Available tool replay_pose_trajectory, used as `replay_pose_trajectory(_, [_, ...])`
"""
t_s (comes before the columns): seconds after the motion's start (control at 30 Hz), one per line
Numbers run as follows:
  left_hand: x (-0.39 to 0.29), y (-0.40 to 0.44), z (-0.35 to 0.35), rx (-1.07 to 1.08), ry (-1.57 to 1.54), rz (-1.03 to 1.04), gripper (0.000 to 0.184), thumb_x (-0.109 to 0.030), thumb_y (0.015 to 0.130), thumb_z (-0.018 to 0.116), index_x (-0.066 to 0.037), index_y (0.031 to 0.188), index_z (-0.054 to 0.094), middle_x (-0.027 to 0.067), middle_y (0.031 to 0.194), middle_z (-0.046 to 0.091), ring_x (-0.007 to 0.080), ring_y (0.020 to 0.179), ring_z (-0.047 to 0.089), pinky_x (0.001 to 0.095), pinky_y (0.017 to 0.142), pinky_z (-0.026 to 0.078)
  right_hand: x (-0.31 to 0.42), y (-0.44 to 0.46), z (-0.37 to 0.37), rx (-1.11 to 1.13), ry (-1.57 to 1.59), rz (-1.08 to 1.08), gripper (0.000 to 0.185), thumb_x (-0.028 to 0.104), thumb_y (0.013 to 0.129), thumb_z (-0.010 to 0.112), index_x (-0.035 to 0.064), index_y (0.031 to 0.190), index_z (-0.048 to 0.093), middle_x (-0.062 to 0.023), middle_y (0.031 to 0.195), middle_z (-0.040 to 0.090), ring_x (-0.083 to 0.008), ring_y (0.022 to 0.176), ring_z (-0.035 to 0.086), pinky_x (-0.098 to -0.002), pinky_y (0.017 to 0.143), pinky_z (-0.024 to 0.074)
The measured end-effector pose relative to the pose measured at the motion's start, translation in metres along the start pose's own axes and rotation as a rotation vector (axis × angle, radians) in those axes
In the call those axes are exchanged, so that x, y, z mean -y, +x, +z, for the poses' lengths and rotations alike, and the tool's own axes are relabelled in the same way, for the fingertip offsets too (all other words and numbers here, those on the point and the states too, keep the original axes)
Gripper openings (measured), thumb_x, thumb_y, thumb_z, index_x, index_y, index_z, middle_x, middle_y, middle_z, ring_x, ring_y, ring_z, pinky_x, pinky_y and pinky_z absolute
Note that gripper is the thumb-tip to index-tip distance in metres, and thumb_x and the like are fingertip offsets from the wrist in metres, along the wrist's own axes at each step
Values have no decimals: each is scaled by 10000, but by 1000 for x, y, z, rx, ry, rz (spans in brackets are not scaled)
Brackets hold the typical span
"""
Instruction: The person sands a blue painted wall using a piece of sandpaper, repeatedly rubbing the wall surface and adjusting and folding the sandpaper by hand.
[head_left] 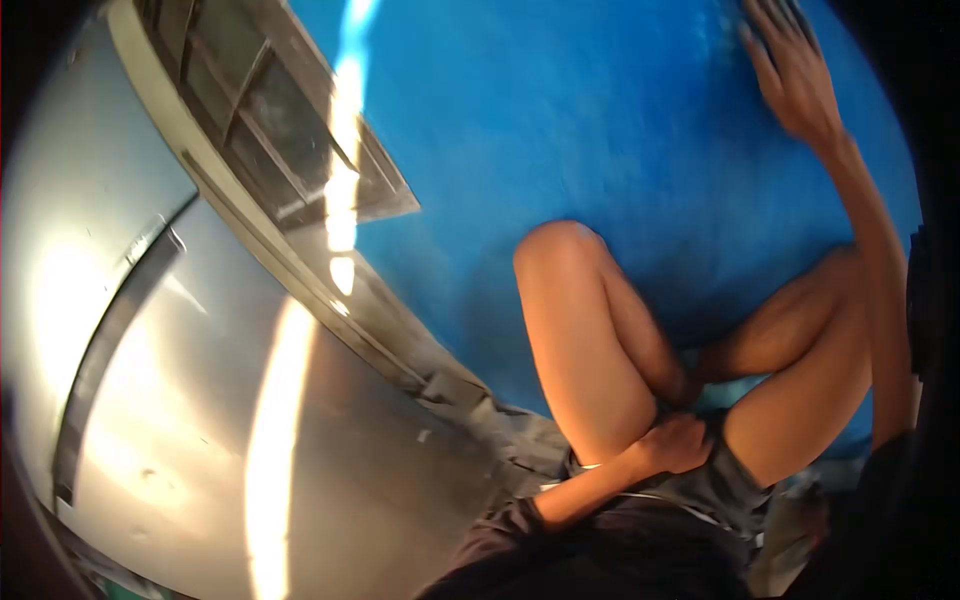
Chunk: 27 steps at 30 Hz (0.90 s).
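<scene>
Blue surface (pixel 560 120) spread across the upper frame, the open right hand (pixel 797 85) nearer it at upper right, contact unclear, the left hand (pixel 680 445) balled at lower centre, any contents hidden

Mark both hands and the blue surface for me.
Left hand (pixel 678 444), head view: middle of the hand.
Right hand (pixel 797 88), head view: back of hand.
Blue surface (pixel 590 130), head view: bare part.

On my L: big shiny metal panel (pixel 370 470) w/ a dark slot (pixel 106 340) & pale curved edging (pixel 158 110). Beyond, upper L, a dark barred frame (pixel 252 85). Bright light streaks (pixel 275 450) cross panel & frame; strong glare, far L.
</scene>
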<state>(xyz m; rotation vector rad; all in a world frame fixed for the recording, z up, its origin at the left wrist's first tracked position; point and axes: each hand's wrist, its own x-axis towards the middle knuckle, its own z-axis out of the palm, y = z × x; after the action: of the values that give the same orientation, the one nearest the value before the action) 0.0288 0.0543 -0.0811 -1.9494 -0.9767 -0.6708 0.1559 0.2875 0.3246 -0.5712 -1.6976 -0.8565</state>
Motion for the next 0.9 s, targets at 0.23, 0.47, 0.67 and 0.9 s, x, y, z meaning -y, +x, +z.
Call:
replay_pose_trajectory(0.23, [18,-8,4,109,88,365,83,-253,934,583,-182,976,570,-1,737,518,161,694,546,345,731,528,-3,-26,-15,-90,84,25,611,294,1039,414,-55,1538,365,-203,1656,287,-353,1548,239,-504,1272,118])
replay_pose_trajectory(0.47, [14,4,10,307,-199,372,111,-227,749,633,-196,646,601,-2,545,455,177,542,532,355,491,424,11,-48,-14,-79,-89,39,544,313,1012,513,29,1475,496,-128,1621,383,-277,1501,359,-505,1245,226])
replay_pose_trajectory(0.67, [18,35,-11,865,-675,-354,352,-280,954,538,11,792,652,311,818,666,501,833,665,580,812,532,6,-30,-2,-129,-66,-31,548,320,1008,511,67,1493,481,-95,1627,382,-256,1501,356,-497,1256,209])
replay_pose_trajectory(0.9, [16,35,-10,869,-665,-420,369,-295,946,561,13,776,672,326,881,683,506,831,674,571,814,542,20,-17,10,-56,3,-226,543,320,985,528,44,1452,518,-116,1591,433,-278,1468,396,-491,1253,223])
